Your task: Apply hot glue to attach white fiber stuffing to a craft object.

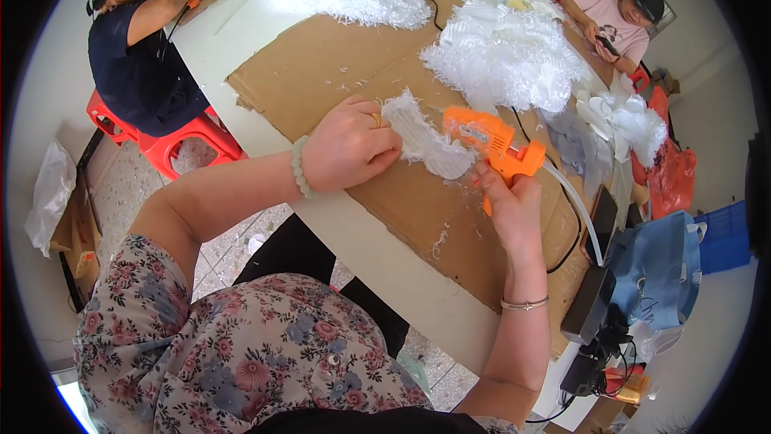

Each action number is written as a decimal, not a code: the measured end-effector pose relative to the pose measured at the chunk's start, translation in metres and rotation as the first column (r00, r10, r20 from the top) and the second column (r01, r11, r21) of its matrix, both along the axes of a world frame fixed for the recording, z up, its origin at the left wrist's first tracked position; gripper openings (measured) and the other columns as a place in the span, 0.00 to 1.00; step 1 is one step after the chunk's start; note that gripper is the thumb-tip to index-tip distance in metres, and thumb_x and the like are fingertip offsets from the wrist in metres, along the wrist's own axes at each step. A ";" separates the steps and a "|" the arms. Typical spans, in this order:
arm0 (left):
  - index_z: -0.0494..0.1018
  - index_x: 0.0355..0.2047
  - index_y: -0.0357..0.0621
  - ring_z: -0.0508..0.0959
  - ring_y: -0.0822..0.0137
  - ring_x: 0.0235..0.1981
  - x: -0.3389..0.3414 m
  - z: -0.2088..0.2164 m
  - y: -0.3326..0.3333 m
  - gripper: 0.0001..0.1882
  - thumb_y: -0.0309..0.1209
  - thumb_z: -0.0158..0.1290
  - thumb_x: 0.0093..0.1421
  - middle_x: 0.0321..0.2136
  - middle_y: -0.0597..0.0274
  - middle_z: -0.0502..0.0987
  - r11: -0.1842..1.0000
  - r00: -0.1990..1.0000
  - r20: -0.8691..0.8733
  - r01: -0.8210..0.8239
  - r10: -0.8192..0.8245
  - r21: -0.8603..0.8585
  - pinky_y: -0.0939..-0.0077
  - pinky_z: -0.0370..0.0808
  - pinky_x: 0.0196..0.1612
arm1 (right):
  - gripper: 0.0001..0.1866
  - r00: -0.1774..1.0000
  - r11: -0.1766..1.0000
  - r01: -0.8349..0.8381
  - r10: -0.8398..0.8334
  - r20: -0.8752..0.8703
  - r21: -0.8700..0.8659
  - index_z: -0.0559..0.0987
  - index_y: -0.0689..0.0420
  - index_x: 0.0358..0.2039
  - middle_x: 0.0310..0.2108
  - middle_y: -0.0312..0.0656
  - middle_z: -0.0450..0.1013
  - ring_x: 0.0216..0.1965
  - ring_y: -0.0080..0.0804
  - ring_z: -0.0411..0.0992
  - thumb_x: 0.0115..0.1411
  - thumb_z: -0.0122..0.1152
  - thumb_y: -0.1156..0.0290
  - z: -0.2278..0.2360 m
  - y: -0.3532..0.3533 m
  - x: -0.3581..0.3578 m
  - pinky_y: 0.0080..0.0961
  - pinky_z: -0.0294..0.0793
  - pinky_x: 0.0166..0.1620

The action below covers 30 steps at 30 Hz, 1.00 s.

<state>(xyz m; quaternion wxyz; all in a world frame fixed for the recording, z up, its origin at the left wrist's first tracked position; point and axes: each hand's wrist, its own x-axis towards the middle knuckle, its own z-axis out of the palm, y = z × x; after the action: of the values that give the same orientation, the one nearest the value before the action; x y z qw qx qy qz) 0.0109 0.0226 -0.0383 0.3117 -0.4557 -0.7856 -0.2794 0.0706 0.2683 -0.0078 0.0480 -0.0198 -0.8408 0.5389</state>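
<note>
My right hand (514, 203) is wrapped round the handle of an orange hot glue gun (512, 154). The gun's nozzle points left, close to the upper edge of a white fringed strip of fabric (430, 145). A long pale glue stick (585, 213) curves out of the gun's rear. With closed fingers, my left hand (353, 143) holds the left end of the white strip just above the cardboard sheet (321, 65). The fingertips of that hand are partly hidden behind its knuckles.
Big heaps of white fringed pieces (510, 57) lie across the far side of the white table (409, 288). A black cable (569, 253) runs right of the gun. A blue bag (654, 269) and dark box (588, 305) stand at right. Two people sit at the table's far side.
</note>
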 end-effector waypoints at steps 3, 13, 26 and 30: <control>0.74 0.21 0.45 0.71 0.61 0.23 -0.004 0.001 -0.002 0.04 0.24 0.57 0.43 0.15 0.64 0.70 0.998 0.989 0.138 -0.053 0.057 -0.030 0.70 0.69 0.33 | 0.08 0.999 0.976 0.027 -0.018 0.046 -0.215 0.76 0.61 0.36 0.27 0.36 0.74 0.25 0.20 0.70 0.62 0.56 0.69 0.002 -0.001 -0.001 0.16 0.69 0.29; 0.72 0.25 0.45 0.72 0.61 0.26 -0.017 0.008 0.011 0.06 0.25 0.56 0.44 0.18 0.62 0.72 0.992 0.952 0.280 -0.120 0.126 -0.040 0.67 0.70 0.33 | 0.11 0.999 0.855 -0.004 0.025 0.033 -0.518 0.73 0.62 0.39 0.31 0.39 0.73 0.31 0.29 0.75 0.64 0.53 0.67 -0.012 -0.008 -0.008 0.25 0.77 0.38; 0.79 0.29 0.49 0.71 0.63 0.30 -0.007 0.008 0.010 0.07 0.29 0.59 0.48 0.23 0.66 0.73 0.980 0.997 -0.079 -0.013 -0.003 -0.197 0.66 0.68 0.42 | 0.11 0.999 0.866 -0.004 0.024 0.033 -0.501 0.73 0.62 0.39 0.30 0.37 0.74 0.30 0.22 0.73 0.64 0.54 0.66 -0.023 -0.008 -0.016 0.22 0.74 0.37; 0.79 0.28 0.47 0.71 0.59 0.31 -0.028 0.020 -0.001 0.06 0.29 0.59 0.47 0.23 0.63 0.73 0.996 0.996 0.059 -0.067 0.064 0.054 0.67 0.70 0.39 | 0.11 0.999 0.870 -0.008 0.023 0.025 -0.494 0.73 0.62 0.39 0.30 0.37 0.74 0.31 0.22 0.72 0.64 0.54 0.66 -0.023 -0.009 -0.014 0.20 0.73 0.37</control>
<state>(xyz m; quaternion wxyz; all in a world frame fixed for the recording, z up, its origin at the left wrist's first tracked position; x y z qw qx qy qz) -0.0169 0.0212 -0.0187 0.3105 -0.4126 -0.8007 -0.3037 0.0562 0.2589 -0.0311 0.0243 -0.0329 -0.6762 0.7356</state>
